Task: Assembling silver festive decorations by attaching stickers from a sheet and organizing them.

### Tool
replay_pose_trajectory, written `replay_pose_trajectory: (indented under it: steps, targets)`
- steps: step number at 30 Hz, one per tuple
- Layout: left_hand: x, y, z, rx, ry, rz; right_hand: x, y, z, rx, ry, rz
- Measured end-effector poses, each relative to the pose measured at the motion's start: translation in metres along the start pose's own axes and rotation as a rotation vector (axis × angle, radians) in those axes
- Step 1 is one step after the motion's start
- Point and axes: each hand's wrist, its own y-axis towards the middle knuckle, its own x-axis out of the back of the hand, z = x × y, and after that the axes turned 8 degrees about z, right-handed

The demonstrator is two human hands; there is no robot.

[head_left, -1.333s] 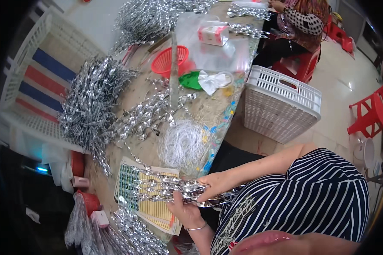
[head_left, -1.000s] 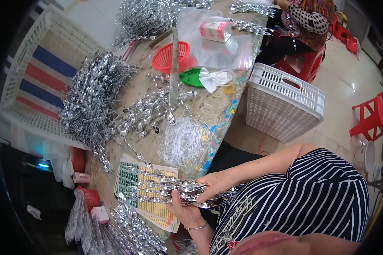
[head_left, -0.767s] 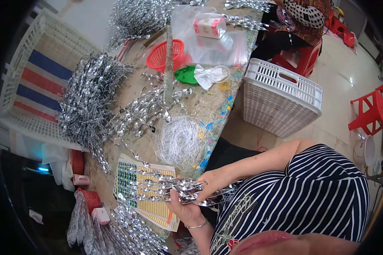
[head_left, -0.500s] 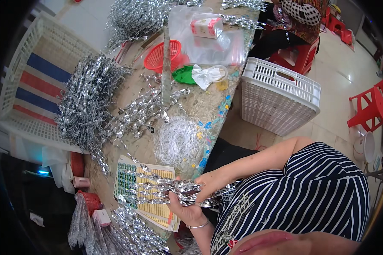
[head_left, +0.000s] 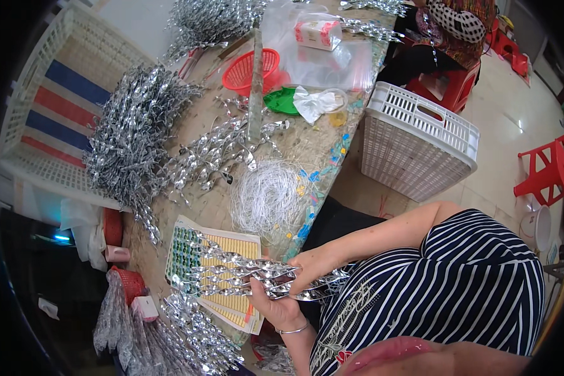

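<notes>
A bundle of twisted silver foil strips [head_left: 232,274] stretches sideways between my hands, over the near edge of the table. My left hand [head_left: 281,310], with a bracelet at the wrist, is closed around the bundle from below, its thumb on the near side. Closed on the same strips just to the right is my right hand [head_left: 310,268], its fingertips partly hidden among the foil. The strips' right ends run toward my striped shirt. Beneath their left ends lie printed cards [head_left: 235,241], yellow-lined and green-patterned.
A coil of clear thread [head_left: 268,195] lies beyond the cards. Foil piles [head_left: 131,131], a red basket [head_left: 252,70], a green dish [head_left: 281,101] and a tissue pack [head_left: 318,34] occupy the table. A white crate [head_left: 420,138] stands right; another person [head_left: 451,37] sits at the far right.
The view has shifted slightly, so the table things appear a little to the right and higher. Both hands keep their hold on the foil strips, almost unmoved.
</notes>
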Motion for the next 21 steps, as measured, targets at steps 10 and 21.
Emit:
replay_pose_trajectory:
  steps: [10, 21]
  targets:
    - [0.001, 0.001, 0.001, 0.004, 0.003, -0.051, 0.003, 0.0, -0.004, -0.024, 0.046, 0.032]
    - [0.009, 0.001, 0.003, -0.001, 0.03, -0.078, 0.003, -0.002, 0.002, -0.032, 0.018, 0.029]
